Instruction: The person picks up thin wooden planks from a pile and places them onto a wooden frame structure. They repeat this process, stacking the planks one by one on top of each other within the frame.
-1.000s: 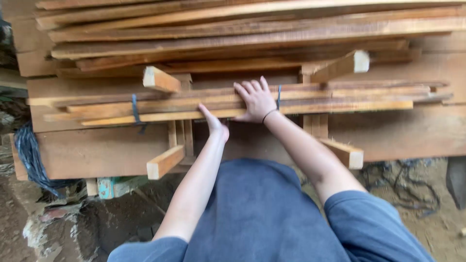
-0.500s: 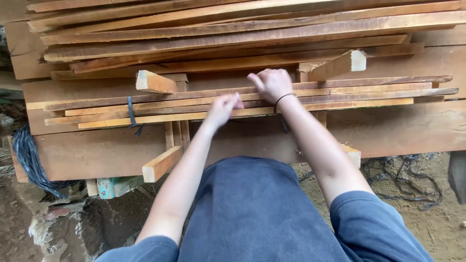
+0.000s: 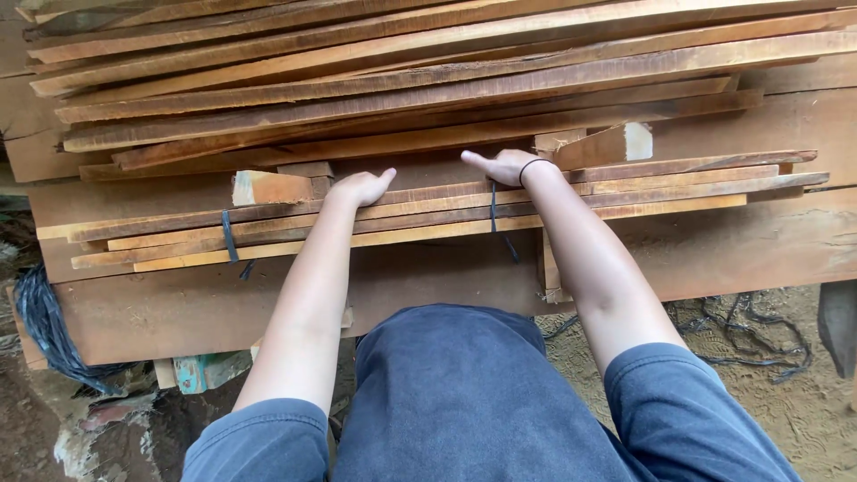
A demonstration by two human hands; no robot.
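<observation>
Half a second before, both hands hovered as loose fists above the bundle of thin wooden strips [image 3: 428,210]; they had since moved apart and come down onto it, so the work had passed from fiddling at the middle to taking hold of the bundle itself. The left hand [image 3: 361,187] lay on the bundle's upper edge, fingers curled over it, thumb stuck out. The right hand [image 3: 509,166] rested on the same edge just beyond the dark strap [image 3: 493,210], closed loosely with one finger pointing left. The bundle lay crosswise under both hands, in front of the big stack of planks [image 3: 402,80].
</observation>
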